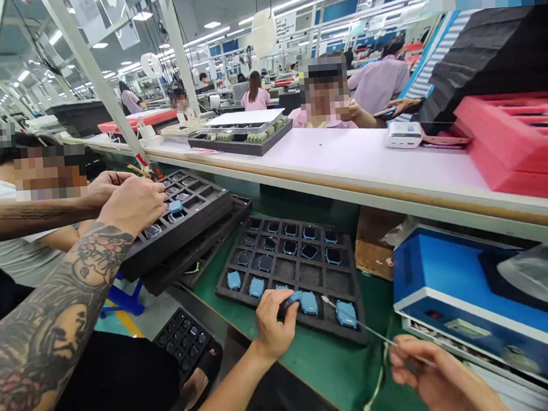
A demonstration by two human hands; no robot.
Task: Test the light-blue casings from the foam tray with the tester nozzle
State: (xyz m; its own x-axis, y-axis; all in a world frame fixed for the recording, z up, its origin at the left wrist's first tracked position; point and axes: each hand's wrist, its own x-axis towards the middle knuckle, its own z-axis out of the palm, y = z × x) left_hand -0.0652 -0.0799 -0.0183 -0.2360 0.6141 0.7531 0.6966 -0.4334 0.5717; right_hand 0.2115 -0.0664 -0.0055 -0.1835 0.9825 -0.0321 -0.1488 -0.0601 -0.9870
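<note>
My left hand (277, 324) is closed in a pinch on a small blue watch part (292, 299), just above the front row of a black foam tray (285, 269). My right hand (429, 370) grips a long, thin tool (374, 332), whose pale tip reaches over the tray between a blue watch case (308, 302) and another blue watch case (346, 314). Whether the tip touches anything I cannot tell. Farther back in the tray lie several watches with dark faces. Some compartments in its third row hold nothing.
A co-worker's tattooed arm (74, 301) enters from the left, hands over stacked foam trays (181, 221). A blue box-shaped machine (468, 304) stands at the right. Behind runs a white shelf (336, 157) with red foam (514, 151). Another foam tray (183, 340) sits low at left.
</note>
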